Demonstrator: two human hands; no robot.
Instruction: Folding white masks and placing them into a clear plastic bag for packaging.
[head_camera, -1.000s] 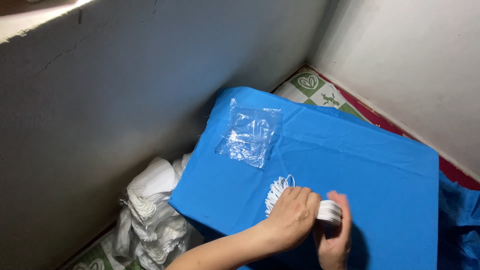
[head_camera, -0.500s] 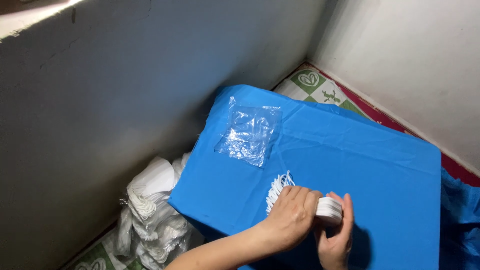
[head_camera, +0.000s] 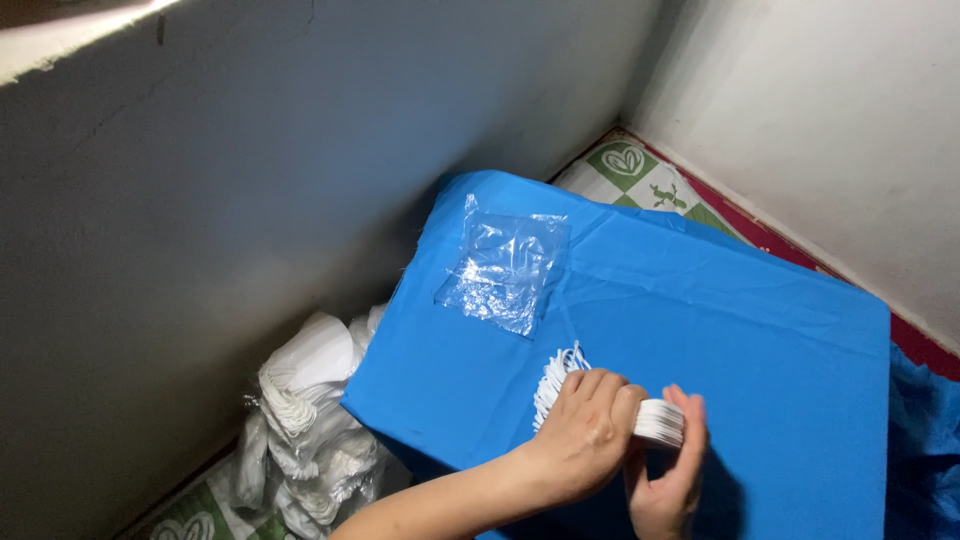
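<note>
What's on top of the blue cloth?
On the blue cloth lie a clear plastic bag and a stack of white masks, gripped by the left hand and right hand. Whatever lies beneath the cloth is hidden.

A clear plastic bag (head_camera: 505, 272) lies flat on the blue cloth (head_camera: 760, 330), toward its far left corner, well apart from the hands nearer the viewer. It is roughly square, transparent and crinkled, with pale glints across its surface, and the blue shows through it. It looks empty. No labels, signs or screens show anywhere in view.
</note>
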